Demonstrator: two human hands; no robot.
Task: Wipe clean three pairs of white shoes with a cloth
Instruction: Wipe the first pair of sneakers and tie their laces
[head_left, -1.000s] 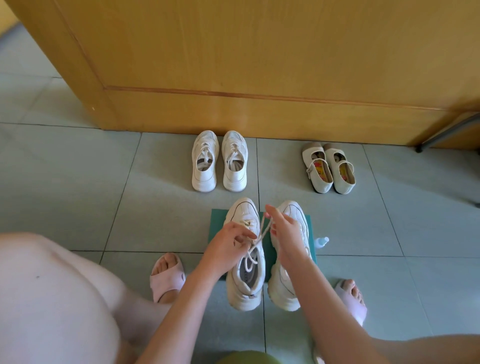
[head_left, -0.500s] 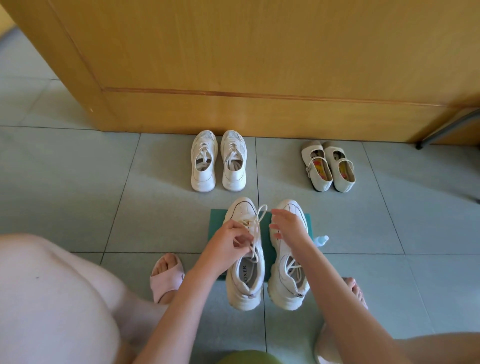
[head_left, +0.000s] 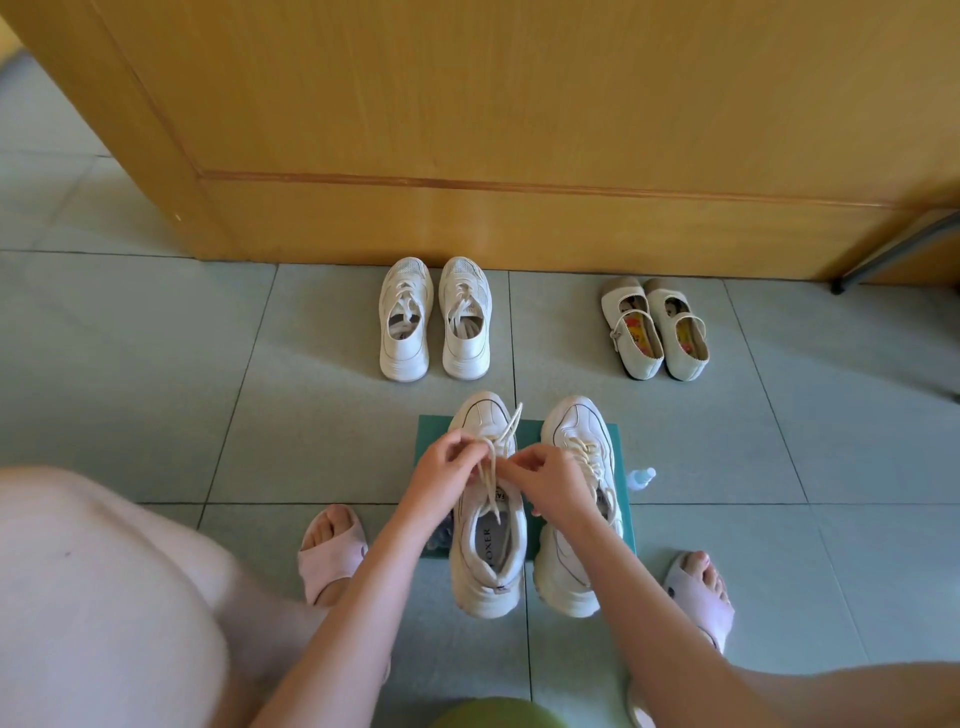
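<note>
Left hand and right hand, fingers curled, pinch the shoelace of a chunky white sneaker. The sneaker and its mate stand on a green cloth. Mesh sneakers and strap shoes stand beyond, near the wooden door.

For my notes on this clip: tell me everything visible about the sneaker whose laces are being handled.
The sneaker is off-white, chunky-soled and leather-like, with thin dark seam lines on the toe and printed lettering on the insole. It stands upright, toe toward the wooden panel, its front on a green mat and its heel on the floor tiles, beside its partner. Its cream laces are loose. The left hand and right hand each pinch them above the tongue, and one end trails toward the toe.
</note>
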